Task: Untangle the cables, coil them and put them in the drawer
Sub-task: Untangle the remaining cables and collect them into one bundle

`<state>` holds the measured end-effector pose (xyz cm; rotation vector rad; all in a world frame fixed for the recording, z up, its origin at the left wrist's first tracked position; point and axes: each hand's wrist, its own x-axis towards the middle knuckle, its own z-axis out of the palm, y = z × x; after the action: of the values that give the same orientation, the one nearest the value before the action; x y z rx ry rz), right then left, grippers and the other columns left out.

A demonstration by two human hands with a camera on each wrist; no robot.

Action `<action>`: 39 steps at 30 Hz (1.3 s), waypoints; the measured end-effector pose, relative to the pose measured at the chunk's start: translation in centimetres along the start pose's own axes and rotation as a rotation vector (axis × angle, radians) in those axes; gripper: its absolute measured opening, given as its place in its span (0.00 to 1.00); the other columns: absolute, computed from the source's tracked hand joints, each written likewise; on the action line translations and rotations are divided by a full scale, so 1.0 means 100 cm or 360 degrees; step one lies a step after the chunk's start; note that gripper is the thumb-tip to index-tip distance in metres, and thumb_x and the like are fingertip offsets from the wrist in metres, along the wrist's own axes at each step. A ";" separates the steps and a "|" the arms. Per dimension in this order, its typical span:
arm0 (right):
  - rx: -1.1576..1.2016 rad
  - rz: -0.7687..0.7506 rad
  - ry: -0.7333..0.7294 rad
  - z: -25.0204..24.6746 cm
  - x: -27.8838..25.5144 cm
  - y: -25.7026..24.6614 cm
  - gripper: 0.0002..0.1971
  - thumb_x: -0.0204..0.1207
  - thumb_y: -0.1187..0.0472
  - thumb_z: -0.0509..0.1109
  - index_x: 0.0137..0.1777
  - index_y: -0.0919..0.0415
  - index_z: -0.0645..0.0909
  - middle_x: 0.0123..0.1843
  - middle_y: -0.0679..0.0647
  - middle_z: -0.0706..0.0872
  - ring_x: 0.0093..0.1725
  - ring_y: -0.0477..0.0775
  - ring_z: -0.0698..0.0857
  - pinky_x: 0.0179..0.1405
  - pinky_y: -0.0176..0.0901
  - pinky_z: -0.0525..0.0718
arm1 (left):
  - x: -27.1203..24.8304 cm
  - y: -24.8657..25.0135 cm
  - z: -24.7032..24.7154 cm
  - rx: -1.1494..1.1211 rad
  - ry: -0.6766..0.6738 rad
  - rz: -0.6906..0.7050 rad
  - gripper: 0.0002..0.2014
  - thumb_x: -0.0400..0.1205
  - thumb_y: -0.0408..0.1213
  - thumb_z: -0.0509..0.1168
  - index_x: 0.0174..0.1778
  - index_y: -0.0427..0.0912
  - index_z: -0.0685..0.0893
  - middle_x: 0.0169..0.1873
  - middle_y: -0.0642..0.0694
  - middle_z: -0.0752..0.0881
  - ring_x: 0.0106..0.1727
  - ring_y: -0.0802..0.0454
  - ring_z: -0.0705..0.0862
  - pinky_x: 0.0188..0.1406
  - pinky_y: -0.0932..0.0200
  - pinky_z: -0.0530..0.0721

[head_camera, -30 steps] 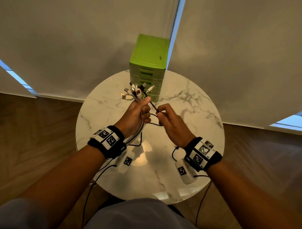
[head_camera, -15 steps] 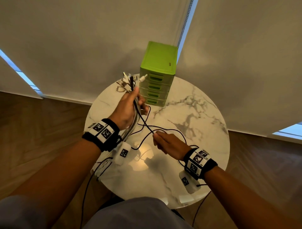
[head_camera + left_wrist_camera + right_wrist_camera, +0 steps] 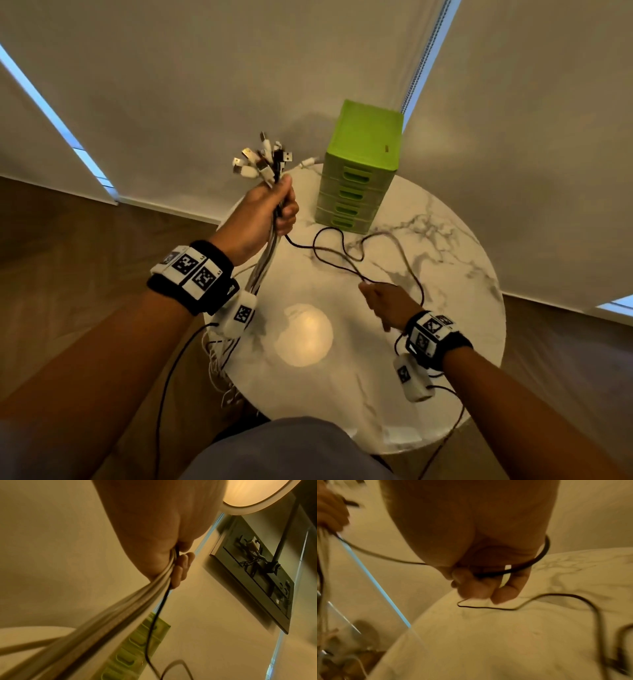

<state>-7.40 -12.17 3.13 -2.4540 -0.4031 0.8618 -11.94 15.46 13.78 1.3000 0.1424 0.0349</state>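
My left hand (image 3: 274, 209) is raised above the table's far left edge and grips a bundle of white cables (image 3: 263, 270); their USB plugs (image 3: 262, 161) fan out above the fist. The bundle (image 3: 106, 615) runs down past the wrist and hangs off the table. A thin black cable (image 3: 329, 260) leaves the same fist, loops over the marble and ends in my right hand (image 3: 380, 298), which pinches it low over the table. In the right wrist view the black cable (image 3: 522, 568) passes through the curled fingers (image 3: 479, 588). The green drawer unit (image 3: 359, 168) stands at the back, all drawers closed.
The round marble table (image 3: 445, 308) carries the drawer unit and loose loops of black and grey cable (image 3: 404, 253). Pale blinds hang close behind it. Wood floor lies on both sides. The tangled cable ends (image 3: 222, 380) dangle off the near left edge.
My left hand has risen and moved left with the bundle. My right hand has drawn the black cable down and to the right, so the two hands are now far apart.
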 end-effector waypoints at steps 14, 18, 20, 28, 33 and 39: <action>0.0150 -0.0845 0.0210 -0.005 -0.016 -0.115 0.18 0.92 0.48 0.50 0.44 0.44 0.78 0.35 0.43 0.79 0.36 0.43 0.80 0.42 0.40 0.76 | -0.007 -0.038 0.032 0.0444 0.0224 -0.0105 0.22 0.91 0.55 0.55 0.50 0.43 0.88 0.54 0.42 0.92 0.34 0.55 0.82 0.36 0.58 0.81; 0.0155 -0.0816 0.0068 -0.001 -0.017 -0.113 0.21 0.90 0.43 0.49 0.44 0.52 0.75 0.35 0.48 0.82 0.32 0.41 0.80 0.41 0.44 0.80 | -0.009 -0.044 0.029 0.0471 0.0201 -0.0070 0.22 0.88 0.59 0.58 0.39 0.52 0.89 0.43 0.37 0.89 0.37 0.47 0.83 0.44 0.42 0.82; 0.0197 -0.0785 -0.0026 0.003 -0.021 -0.106 0.23 0.89 0.41 0.49 0.42 0.54 0.76 0.33 0.50 0.82 0.30 0.40 0.79 0.38 0.39 0.79 | -0.005 -0.040 0.028 0.0374 0.0300 -0.0014 0.21 0.92 0.50 0.57 0.39 0.45 0.85 0.33 0.45 0.85 0.35 0.51 0.81 0.44 0.50 0.79; 0.0330 -0.0538 -0.0365 0.036 -0.026 -0.023 0.29 0.87 0.36 0.50 0.43 0.62 0.75 0.33 0.51 0.79 0.30 0.50 0.78 0.41 0.47 0.80 | 0.010 0.002 -0.010 -0.0078 0.0495 0.0147 0.13 0.93 0.43 0.56 0.42 0.45 0.73 0.34 0.51 0.83 0.20 0.54 0.73 0.22 0.62 0.71; -0.0032 -0.0115 -0.0436 0.037 -0.017 0.016 0.22 0.87 0.36 0.52 0.37 0.46 0.75 0.34 0.44 0.79 0.31 0.50 0.79 0.51 0.57 0.85 | 0.014 0.018 -0.023 -0.0111 0.0362 0.0152 0.15 0.92 0.39 0.56 0.37 0.46 0.73 0.26 0.52 0.77 0.20 0.58 0.63 0.23 0.61 0.59; -0.0353 -0.0032 0.0100 0.003 0.017 -0.020 0.26 0.89 0.41 0.52 0.50 0.61 0.83 0.48 0.59 0.87 0.51 0.64 0.84 0.49 0.50 0.78 | -0.005 -0.011 0.003 0.0736 0.0074 0.0027 0.18 0.91 0.43 0.60 0.35 0.44 0.83 0.32 0.47 0.88 0.29 0.55 0.75 0.34 0.59 0.75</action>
<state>-6.48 -9.72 3.16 -2.6666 -0.5246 0.7651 -12.47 14.83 12.85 1.7630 0.1862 0.0486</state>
